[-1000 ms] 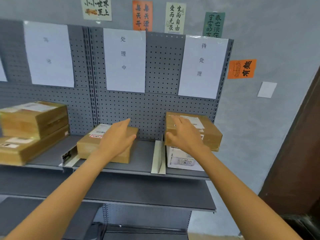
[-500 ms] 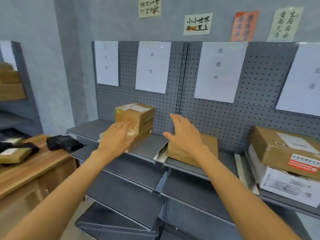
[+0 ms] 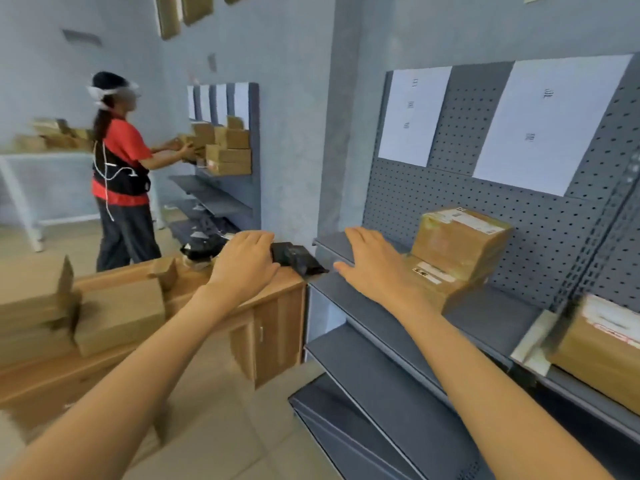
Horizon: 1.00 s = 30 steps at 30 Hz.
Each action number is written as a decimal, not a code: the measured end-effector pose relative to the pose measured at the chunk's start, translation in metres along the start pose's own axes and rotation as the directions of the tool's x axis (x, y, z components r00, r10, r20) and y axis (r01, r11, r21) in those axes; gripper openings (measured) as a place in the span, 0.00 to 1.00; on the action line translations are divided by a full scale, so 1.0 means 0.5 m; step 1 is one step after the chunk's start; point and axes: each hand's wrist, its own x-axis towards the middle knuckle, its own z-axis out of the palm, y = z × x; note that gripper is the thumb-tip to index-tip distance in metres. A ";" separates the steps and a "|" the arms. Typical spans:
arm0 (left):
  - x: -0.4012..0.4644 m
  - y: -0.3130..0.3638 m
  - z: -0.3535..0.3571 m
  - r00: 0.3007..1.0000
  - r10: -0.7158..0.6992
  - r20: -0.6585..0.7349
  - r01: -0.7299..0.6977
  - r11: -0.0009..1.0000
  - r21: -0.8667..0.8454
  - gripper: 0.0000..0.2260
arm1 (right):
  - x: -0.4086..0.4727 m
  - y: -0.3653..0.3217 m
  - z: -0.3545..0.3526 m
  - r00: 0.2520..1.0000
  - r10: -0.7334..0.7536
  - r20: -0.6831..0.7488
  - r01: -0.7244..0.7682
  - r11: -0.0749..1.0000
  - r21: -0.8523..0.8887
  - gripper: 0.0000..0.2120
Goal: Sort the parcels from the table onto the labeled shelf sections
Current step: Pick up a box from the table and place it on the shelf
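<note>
Head view, left to right. We see blurred cardboard parcels piled at the near left end of the wooden desk. Behind the desk a person in a red top reaches toward stacked boxes on a far shelf unit. At the desk's far right corner lie black poly bags, one partly hidden by our left hand. Left hand hangs over that corner, fingers loosely bent, gripping nothing; we cannot tell if it touches the bag. Our right hand is spread flat, fingers straight, empty, held out over the left end of the grey shelf. Just right of it, two brown parcels sit stacked on the shelf against the pegboard back, the top one with a white label, under white paper section signs whose print is too blurred to read. Near the shelf's right edge, past a white divider, another labeled parcel sits, blurred.
</note>
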 end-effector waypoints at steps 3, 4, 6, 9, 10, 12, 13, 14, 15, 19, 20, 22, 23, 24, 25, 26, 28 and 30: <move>-0.025 -0.091 0.011 0.998 -0.068 0.007 0.068 0.997 0.045 0.22 | 0.064 -0.068 0.062 0.996 -0.088 0.000 0.088 0.996 0.028 0.29; -0.034 -0.119 0.017 0.994 -0.106 0.014 0.105 0.992 0.066 0.23 | 0.083 -0.089 0.083 0.993 -0.116 0.005 0.116 0.993 0.035 0.29; -0.047 -0.173 0.027 0.984 -0.179 0.025 0.175 0.978 0.109 0.26 | 0.121 -0.128 0.127 0.985 -0.169 0.019 0.168 0.984 0.060 0.30; -0.063 -0.242 0.043 0.968 -0.248 0.048 0.237 0.958 0.161 0.26 | 0.173 -0.179 0.194 0.972 -0.233 0.033 0.228 0.967 0.115 0.32; -0.069 -0.263 0.049 0.962 -0.269 0.049 0.257 0.950 0.176 0.26 | 0.191 -0.196 0.217 0.965 -0.258 0.038 0.252 0.959 0.128 0.32; -0.078 -0.304 0.062 0.948 -0.315 0.041 0.302 0.933 0.195 0.25 | 0.229 -0.229 0.262 0.952 -0.302 0.052 0.291 0.944 0.159 0.33; -0.081 -0.325 0.068 0.938 -0.343 0.039 0.329 0.923 0.202 0.26 | 0.250 -0.246 0.283 0.946 -0.320 0.056 0.306 0.936 0.177 0.33; -0.082 -0.346 0.074 0.928 -0.371 0.041 0.355 0.910 0.212 0.26 | 0.270 -0.261 0.304 0.940 -0.337 0.059 0.321 0.927 0.194 0.33; -0.082 -0.368 0.079 0.917 -0.396 0.042 0.377 0.898 0.228 0.26 | 0.291 -0.277 0.323 0.932 -0.357 0.062 0.338 0.918 0.206 0.34; -0.080 -0.460 0.080 0.857 -0.516 0.022 0.491 0.828 0.271 0.27 | 0.380 -0.341 0.385 0.886 -0.456 0.079 0.430 0.874 0.225 0.35; -0.082 -0.483 0.078 0.840 -0.543 0.010 0.518 0.807 0.284 0.27 | 0.402 -0.358 0.397 0.873 -0.481 0.076 0.454 0.860 0.235 0.35; -0.094 -0.526 0.070 0.806 -0.591 -0.019 0.567 0.763 0.312 0.27 | 0.441 -0.396 0.418 0.846 -0.530 0.057 0.503 0.828 0.247 0.35; -0.102 -0.545 0.065 0.788 -0.615 -0.031 0.590 0.739 0.325 0.28 | 0.457 -0.417 0.428 0.832 -0.553 0.046 0.526 0.812 0.253 0.35; -0.112 -0.563 0.059 0.768 -0.640 -0.042 0.613 0.714 0.339 0.29 | 0.470 -0.439 0.438 0.817 -0.575 0.040 0.548 0.795 0.260 0.36; -0.123 -0.579 0.052 0.745 -0.665 -0.052 0.636 0.685 0.356 0.29 | 0.479 -0.462 0.448 0.800 -0.599 0.040 0.569 0.778 0.265 0.36; -0.136 -0.597 0.047 0.722 -0.689 -0.064 0.657 0.653 0.377 0.30 | 0.485 -0.485 0.458 0.782 -0.622 0.041 0.591 0.760 0.269 0.36; -0.163 -0.632 0.036 0.682 -0.726 -0.087 0.684 0.592 0.426 0.31 | 0.495 -0.533 0.482 0.747 -0.664 0.033 0.633 0.726 0.270 0.37; -0.189 -0.664 0.025 0.636 -0.763 -0.112 0.719 0.534 0.445 0.31 | 0.501 -0.576 0.505 0.719 -0.695 0.012 0.668 0.696 0.262 0.37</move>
